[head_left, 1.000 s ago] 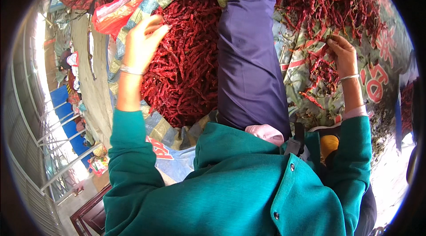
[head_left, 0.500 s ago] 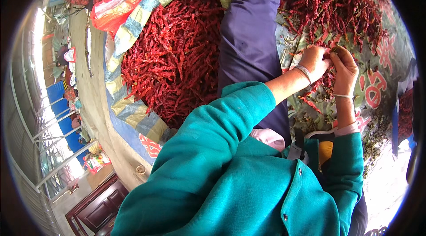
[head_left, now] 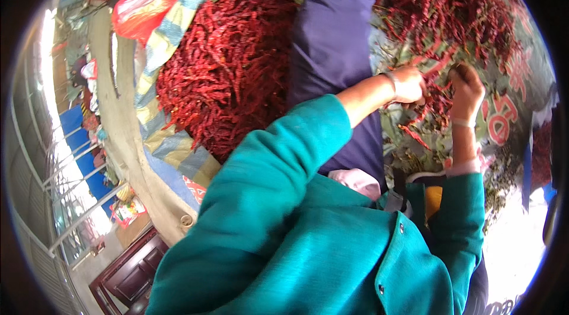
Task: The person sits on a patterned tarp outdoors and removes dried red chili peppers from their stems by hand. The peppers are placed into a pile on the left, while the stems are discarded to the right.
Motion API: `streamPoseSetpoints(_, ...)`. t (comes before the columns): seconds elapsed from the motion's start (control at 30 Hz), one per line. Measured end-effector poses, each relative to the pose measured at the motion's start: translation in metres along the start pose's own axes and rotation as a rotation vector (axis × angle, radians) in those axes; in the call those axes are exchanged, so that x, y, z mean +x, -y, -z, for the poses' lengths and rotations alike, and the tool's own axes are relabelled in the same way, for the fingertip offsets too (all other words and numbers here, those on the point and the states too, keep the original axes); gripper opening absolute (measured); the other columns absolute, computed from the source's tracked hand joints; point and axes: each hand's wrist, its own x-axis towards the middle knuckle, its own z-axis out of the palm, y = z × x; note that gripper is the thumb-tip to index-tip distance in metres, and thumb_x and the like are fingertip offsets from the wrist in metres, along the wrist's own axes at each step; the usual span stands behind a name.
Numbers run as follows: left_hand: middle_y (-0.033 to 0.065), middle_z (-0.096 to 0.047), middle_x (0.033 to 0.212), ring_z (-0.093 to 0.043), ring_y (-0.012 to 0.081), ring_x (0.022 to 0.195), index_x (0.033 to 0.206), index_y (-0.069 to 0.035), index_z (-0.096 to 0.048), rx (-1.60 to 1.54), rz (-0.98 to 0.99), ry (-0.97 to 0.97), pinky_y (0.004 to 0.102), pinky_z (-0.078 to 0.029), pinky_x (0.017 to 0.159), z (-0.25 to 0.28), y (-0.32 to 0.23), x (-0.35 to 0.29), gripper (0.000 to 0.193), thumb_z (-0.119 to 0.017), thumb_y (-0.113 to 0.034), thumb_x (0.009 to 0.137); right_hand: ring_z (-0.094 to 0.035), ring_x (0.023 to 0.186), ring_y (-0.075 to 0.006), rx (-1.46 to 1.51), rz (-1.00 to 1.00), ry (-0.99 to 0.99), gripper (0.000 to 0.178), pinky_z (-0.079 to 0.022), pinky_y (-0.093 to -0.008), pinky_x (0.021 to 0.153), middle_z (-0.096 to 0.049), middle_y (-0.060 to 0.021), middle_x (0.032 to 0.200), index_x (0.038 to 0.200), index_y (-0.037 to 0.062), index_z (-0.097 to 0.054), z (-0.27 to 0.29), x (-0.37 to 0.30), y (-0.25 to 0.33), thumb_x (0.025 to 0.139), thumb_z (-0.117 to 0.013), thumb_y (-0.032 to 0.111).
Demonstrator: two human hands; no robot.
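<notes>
My left hand, curled with its fingertips hidden, is over the patterned ground sheet just right of my purple trouser leg. To its right my right hand is bent closed; what its fingers hold, if anything, is too dark to make out. The hands are apart. Dried red chillies lie loosely between and below them, and one single chilli lies nearer to me. Beyond both hands spreads a heap of dried chillies with stems.
Left of my leg, a striped woven sack lies open around a large pile of dried red chillies. A red plastic bag rests on its far-left edge. Stem scraps litter the sheet. Further left are a concrete ledge and a brown door.
My hands were together at the fingertips and have separated. The left one has moved left and slightly nearer to me; the right one stays almost in place.
</notes>
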Motion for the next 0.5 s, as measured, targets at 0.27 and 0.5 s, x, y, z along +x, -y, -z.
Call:
streamPoseSetpoints(0.27, 0.0055, -0.059, 0.064, -0.056, 0.0117, 0.049, 0.083, -0.001, -0.057, -1.266, 0.353, -0.595, 0.0236, -0.044, 0.042, 0.027, -0.019, -0.013, 0.006, -0.059, -0.005, 0.079, -0.062, 0.079, -0.0179, -0.446, 0.166, 0.457, 0.026, -0.047, -0.0278, 0.072, -0.064, -0.0124, 0.084, 0.097, 0.0009, -0.062, 0.044, 0.002, 0.001, 0.071, -0.063, 0.004)
streamPoseSetpoints(0.5, -0.0023, -0.049, 0.057, -0.035, 0.0026, 0.039, 0.078, -0.008, -0.057, -1.141, 0.465, -0.674, 0.018, -0.025, 0.034, 0.032, -0.02, -0.01, 0.008, -0.065, -0.012, 0.08, -0.056, 0.071, -0.0098, -0.335, -0.145, 0.672, 0.021, -0.046, -0.0238, 0.065, -0.061, -0.0015, 0.08, 0.096, -0.0009, -0.061, 0.057, -0.014, 0.0, 0.076, -0.058, -0.001)
